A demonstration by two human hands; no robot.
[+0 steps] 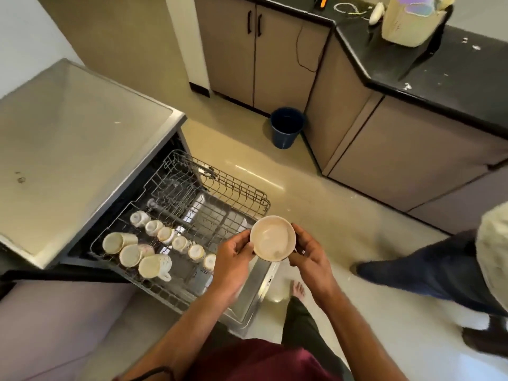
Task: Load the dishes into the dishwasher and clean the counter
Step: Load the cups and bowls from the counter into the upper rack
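Note:
I hold a cream cup (pixel 272 238) with both hands above the front right corner of the pulled-out dishwasher rack (pixel 247 193). My left hand (pixel 233 253) grips its left rim. My right hand (pixel 309 250) pinches its right side, where the handle is hidden. The cup's mouth faces up at me and looks smeared inside. Several cream cups (pixel 154 248) lie upside down or on their sides in the rack's near left part. The dishwasher's open door (pixel 253 298) lies flat under the rack.
A steel-topped dishwasher (pixel 77 149) stands at left. A dark blue bin (pixel 286 127) sits on the floor by the brown cabinets. The black counter (pixel 439 75) at right carries crumbs and a cream bag (pixel 409 20). Another person's leg (pixel 412 273) stands at right.

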